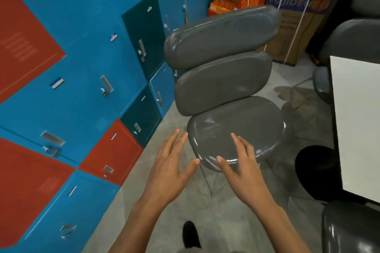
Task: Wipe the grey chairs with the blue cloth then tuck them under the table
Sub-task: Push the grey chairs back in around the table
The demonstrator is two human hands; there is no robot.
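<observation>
I am reaching my left hand [171, 167] and right hand [241, 167], fingers spread and empty, toward the grey chair [234, 135] beside the table [357, 129]; its glossy seat looks rigid and slippery, best gripped at the edges.

arms: bare, no sleeves | left grip [170, 167], right grip [242, 167]: ungloved | shoe [191, 234]: black

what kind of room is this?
Probably a staff break or locker room that doubles as storage. A wall of blue, teal and red lockers fills one side, grey chairs stand around a white table, and strapped cardboard boxes are stacked in the far corner.
</observation>
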